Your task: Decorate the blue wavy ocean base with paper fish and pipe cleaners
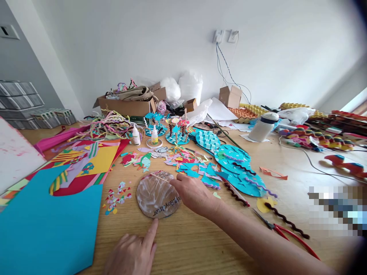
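Observation:
A round brown cardboard disc (159, 196) lies on the wooden table, its top smeared with whitish glue and marked with printed letters. My right hand (191, 191) pinches a thin wooden stick (159, 177), whose far end rests over the disc's upper part. The index finger of my left hand (134, 250) points at the disc's near edge, the other fingers curled. Small paper bits (117, 196) are scattered left of the disc. Beyond it lie paper fish (145, 162) and two glue bottles (136, 135).
Blue sheets (51, 225) cover the left side. On the right are blue decorated discs (239, 168), red-handled scissors (282, 231) and a white bottle (263, 128). A cardboard box (126, 106) and plastic bags stand by the wall.

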`<state>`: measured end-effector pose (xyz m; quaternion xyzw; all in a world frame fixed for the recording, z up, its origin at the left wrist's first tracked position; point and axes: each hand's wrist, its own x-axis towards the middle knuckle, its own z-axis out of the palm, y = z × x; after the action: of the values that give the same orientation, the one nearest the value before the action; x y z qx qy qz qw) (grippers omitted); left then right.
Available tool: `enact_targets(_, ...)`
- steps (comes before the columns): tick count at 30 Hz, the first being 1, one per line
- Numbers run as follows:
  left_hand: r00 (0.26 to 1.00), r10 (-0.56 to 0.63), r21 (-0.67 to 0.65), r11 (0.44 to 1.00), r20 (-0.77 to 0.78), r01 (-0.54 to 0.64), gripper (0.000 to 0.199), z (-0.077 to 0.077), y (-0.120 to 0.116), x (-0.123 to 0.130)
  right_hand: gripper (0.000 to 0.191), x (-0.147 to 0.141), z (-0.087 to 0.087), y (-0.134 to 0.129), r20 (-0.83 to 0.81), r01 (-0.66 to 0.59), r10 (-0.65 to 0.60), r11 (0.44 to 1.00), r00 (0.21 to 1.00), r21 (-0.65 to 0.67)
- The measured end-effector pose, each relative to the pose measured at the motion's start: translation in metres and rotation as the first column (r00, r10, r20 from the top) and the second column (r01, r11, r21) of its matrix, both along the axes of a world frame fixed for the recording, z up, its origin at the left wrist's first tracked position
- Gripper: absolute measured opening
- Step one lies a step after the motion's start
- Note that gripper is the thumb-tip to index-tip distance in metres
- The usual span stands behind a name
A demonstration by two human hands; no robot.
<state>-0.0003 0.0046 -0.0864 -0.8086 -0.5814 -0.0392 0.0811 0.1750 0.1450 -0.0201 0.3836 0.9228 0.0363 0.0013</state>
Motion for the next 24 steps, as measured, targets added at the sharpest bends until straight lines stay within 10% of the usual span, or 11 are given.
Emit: enact_targets(24,0.998,0.04,-0.047,0.998,0.043,-0.038,0.042,0.007,-0.002,0.002,0.026,0.05,-0.008,-0.018,-0.033,0.164,-0.169,0.98,0.985,-0.11)
